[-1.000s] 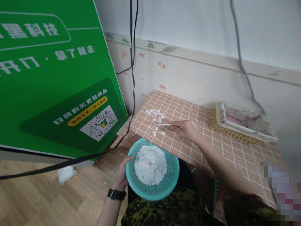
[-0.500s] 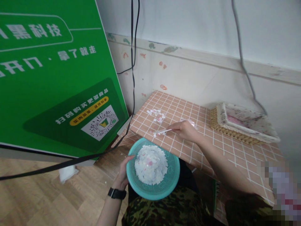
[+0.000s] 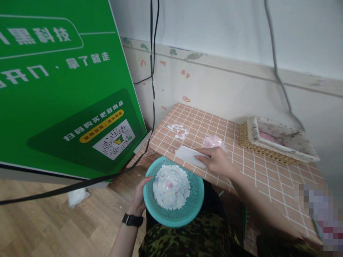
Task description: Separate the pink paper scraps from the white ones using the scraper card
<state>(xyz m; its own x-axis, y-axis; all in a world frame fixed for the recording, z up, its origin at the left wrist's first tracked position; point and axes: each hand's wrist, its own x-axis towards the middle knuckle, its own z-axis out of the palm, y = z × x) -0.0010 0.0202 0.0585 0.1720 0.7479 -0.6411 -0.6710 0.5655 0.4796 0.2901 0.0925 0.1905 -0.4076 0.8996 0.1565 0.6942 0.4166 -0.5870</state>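
Observation:
A turquoise plastic basket [image 3: 197,210] rests over my lap, just under the table edge. Inside it lies a heap of small white paper scraps [image 3: 171,187], with a bit of pink on top. My left hand [image 3: 140,194] grips the basket's left rim, thumb over the edge. On the checked tabletop my right hand [image 3: 215,160] pinches a flat white card [image 3: 190,155], which lies close to the table's front edge. Beyond the card is a small scatter of paper scraps [image 3: 179,131]. A clear bag with pink contents [image 3: 213,141] sits just behind my right hand.
A wicker basket with a cloth lining [image 3: 281,142] stands at the table's right, against the wall. To the left rises a green panel [image 3: 66,89]. Black cables [image 3: 153,89] hang in front of the wall. A white item [image 3: 77,197] lies on the wooden floor.
My right hand has moved slightly right and toward me. The card has turned from edge-on to flat, and scraps that lay by its tip no longer show.

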